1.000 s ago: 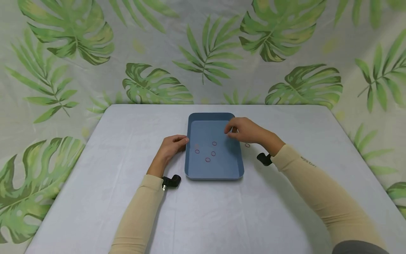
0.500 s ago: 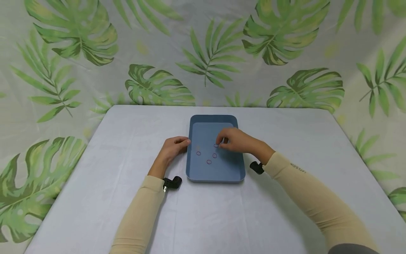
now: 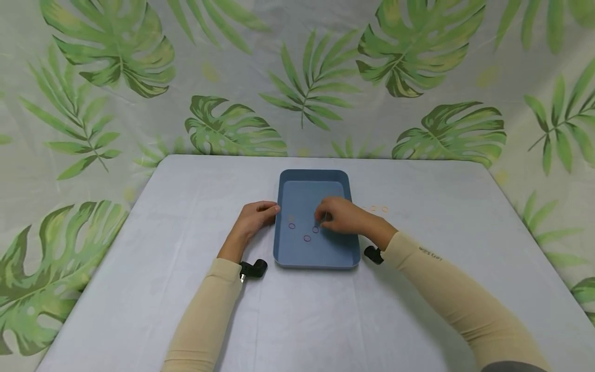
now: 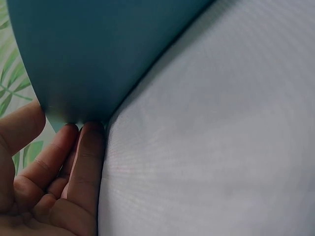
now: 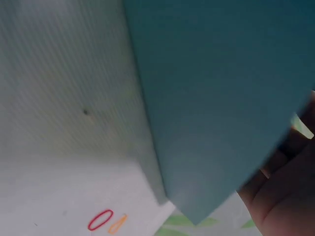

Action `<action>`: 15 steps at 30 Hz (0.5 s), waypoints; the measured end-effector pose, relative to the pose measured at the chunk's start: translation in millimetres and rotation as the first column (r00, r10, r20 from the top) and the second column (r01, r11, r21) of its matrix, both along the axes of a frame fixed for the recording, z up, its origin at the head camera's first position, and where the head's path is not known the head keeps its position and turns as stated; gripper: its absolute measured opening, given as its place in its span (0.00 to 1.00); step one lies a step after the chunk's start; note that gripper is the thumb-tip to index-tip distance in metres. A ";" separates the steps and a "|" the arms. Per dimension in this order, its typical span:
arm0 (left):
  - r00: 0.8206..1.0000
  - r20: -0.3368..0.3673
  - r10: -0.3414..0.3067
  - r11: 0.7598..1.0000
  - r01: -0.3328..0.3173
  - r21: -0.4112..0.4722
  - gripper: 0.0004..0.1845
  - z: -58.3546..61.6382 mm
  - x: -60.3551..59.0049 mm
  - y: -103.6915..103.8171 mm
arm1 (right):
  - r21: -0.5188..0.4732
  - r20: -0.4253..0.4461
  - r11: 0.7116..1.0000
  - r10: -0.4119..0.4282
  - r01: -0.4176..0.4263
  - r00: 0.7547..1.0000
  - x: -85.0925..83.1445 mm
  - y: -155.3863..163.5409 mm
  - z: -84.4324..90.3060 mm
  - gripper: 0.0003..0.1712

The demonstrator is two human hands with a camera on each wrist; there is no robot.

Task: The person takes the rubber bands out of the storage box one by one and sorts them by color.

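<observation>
Right hand [image 3: 341, 219] reaching into blue tray [image 3: 316, 258], fingertips bunched low at a band [image 3: 316, 229]; grip impossible to confirm. Left hand [image 3: 254, 217] pressing tray's nine-o'clock wall. Three bands inside, roughly two more [image 3: 378, 208] at three o'clock: seemingly past halfway.

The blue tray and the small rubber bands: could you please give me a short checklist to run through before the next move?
1. Blue tray flat on the table: ok.
2. Left hand steadies the tray's left wall, fingertips against it: ok.
3. Right hand is over the tray floor, fingertips down near a purple band: ok.
4. Whether the right hand holds a band: cannot tell, the fingers hide it.
5. Two other purple bands lie flat inside the tray: ok.
6. All bands in the tray: not ok, orange bands lie on the table to the right.
</observation>
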State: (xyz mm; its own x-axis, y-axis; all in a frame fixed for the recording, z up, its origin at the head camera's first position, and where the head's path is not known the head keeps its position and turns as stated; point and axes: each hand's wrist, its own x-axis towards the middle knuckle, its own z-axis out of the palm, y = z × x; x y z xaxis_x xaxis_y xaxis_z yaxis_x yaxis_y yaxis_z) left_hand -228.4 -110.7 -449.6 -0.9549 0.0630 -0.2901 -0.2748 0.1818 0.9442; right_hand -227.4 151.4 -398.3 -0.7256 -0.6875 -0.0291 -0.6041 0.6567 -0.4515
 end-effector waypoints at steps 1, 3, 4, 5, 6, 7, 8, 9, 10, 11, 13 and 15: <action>1.000 0.003 0.000 1.000 0.000 0.001 0.22 -0.1 0.4 0.3 | 0.010 -0.008 1.000 -0.002 0.002 1.000 0.7 -0.4 -1.6 0.06; 1.000 0.009 0.001 1.000 -0.001 0.005 0.21 0.3 0.8 0.7 | 0.020 -0.018 1.000 0.001 0.000 1.000 1.9 -1.1 -3.8 0.05; 1.000 0.011 0.001 1.000 -0.001 0.005 0.21 0.5 1.0 0.9 | 0.024 -0.018 1.000 -0.003 0.003 1.000 2.3 -1.6 -5.1 0.05; 1.000 0.012 0.003 1.000 -0.003 0.006 0.21 0.6 1.1 1.0 | 0.028 -0.020 1.000 -0.005 0.006 1.000 2.7 -2.0 -6.6 0.05; 1.000 0.012 0.002 1.000 -0.002 0.001 0.21 0.8 1.1 1.0 | 0.036 -0.022 0.999 -0.010 0.011 1.000 2.8 -2.5 -8.3 0.05; 1.000 0.012 0.003 1.000 -0.003 -0.001 0.22 1.1 1.2 0.9 | 0.041 -0.023 0.999 -0.015 0.016 1.000 2.8 -3.0 -10.0 0.06; 1.000 0.011 0.003 1.000 -0.003 -0.003 0.22 1.3 0.9 0.8 | 0.043 -0.021 0.999 -0.020 0.021 1.000 3.0 -3.4 -11.2 0.06; 1.000 0.011 0.005 1.000 -0.005 -0.002 0.22 1.4 0.6 0.9 | 0.046 -0.019 0.999 -0.027 0.028 0.999 3.2 -3.8 -12.4 0.06; 1.000 0.011 0.005 1.000 -0.005 -0.004 0.22 1.4 0.6 0.8 | 0.048 -0.021 0.998 -0.033 0.034 0.999 3.3 -4.4 -13.9 0.07; 1.000 0.010 0.006 1.000 -0.006 -0.003 0.22 1.3 0.6 0.7 | 0.051 -0.025 0.998 -0.037 0.038 0.999 3.4 -4.8 -15.3 0.07; 1.000 0.011 0.007 1.000 -0.007 0.001 0.21 1.3 0.5 0.7 | 0.049 -0.032 0.998 -0.045 0.047 0.998 3.7 -5.7 -17.1 0.08; 1.000 0.011 0.006 1.000 -0.006 0.001 0.21 1.3 0.7 0.6 | 0.049 -0.040 0.997 -0.053 0.055 0.998 3.9 -6.3 -18.4 0.08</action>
